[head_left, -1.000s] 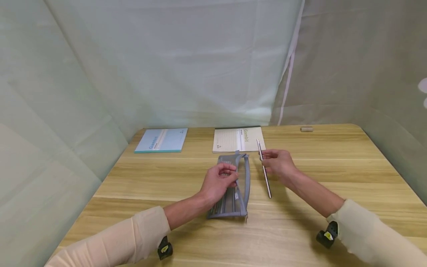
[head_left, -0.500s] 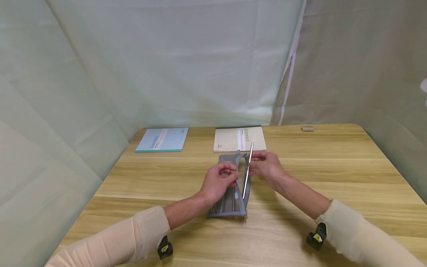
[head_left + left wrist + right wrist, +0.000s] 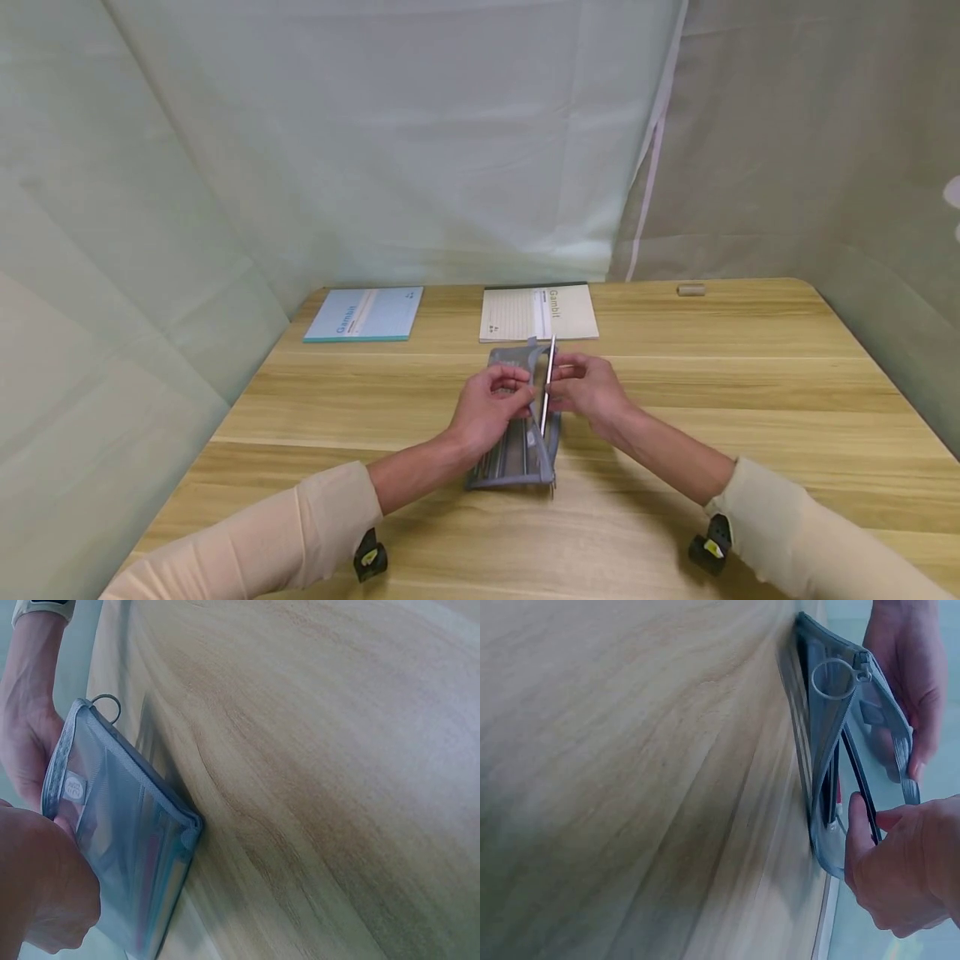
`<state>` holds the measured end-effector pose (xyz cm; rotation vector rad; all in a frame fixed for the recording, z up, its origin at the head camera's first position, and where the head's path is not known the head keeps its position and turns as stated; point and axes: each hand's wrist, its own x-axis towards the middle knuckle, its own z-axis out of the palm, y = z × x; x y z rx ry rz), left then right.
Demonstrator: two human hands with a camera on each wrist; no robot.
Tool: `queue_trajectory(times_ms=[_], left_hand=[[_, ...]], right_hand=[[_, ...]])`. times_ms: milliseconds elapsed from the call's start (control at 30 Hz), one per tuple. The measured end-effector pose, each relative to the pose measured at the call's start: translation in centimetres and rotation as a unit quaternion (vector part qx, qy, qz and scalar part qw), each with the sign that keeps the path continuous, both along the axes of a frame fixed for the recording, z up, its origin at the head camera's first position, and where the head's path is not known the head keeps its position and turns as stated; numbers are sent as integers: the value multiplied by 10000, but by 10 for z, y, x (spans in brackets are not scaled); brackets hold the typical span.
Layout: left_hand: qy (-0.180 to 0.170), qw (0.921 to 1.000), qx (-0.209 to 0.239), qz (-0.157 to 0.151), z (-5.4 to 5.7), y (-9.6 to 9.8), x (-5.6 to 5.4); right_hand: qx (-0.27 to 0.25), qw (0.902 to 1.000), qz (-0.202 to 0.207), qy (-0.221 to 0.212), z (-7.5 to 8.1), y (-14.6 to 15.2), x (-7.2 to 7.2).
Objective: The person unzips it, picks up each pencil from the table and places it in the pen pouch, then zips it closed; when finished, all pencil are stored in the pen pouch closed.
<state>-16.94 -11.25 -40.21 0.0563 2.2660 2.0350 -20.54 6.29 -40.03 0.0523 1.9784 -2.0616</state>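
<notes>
A grey see-through zip pencil case lies at the middle of the table with its mouth apart. My left hand pinches one edge of that mouth and holds it up. Between the thumb and fingers of my right hand is a thin, straight stick, pale in the head view and dark in the right wrist view; its exact kind is unclear. Its lower part is inside the case's mouth. Several slim items, some coloured, show through the case wall. A ring zipper pull hangs at the near end.
A blue notebook lies at the back left of the wooden table. Behind the case is a cream notebook. A small brownish cylinder lies at the back right. Cloth walls stand close behind the table.
My right hand has carried the stick left from beside the pencil case, then lowered its near end into the mouth. My left hand has stayed on the case's edge.
</notes>
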Motion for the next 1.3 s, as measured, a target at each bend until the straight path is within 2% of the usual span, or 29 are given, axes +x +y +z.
queue_trajectory(times_ms=[233,567,933,1100,1300], left_hand=[[-34,10000,52,3,-1,0,1],[-48,9999,151,-32,-3,2,3],[-105,9999,50,-114,0,3,4],[-128,9999,72,-71,2,2,3],[-105,9999,65,-34,2,0,3]], right_hand=[[88,9998,132,-75,-3,1,3],[492,9981,362,-11,-3,-1,5],[606,9967,538,49,-3,-5,5],[806,9953,352,413,-3,-2,7],[1368,9841,446,1041,1,7,13]])
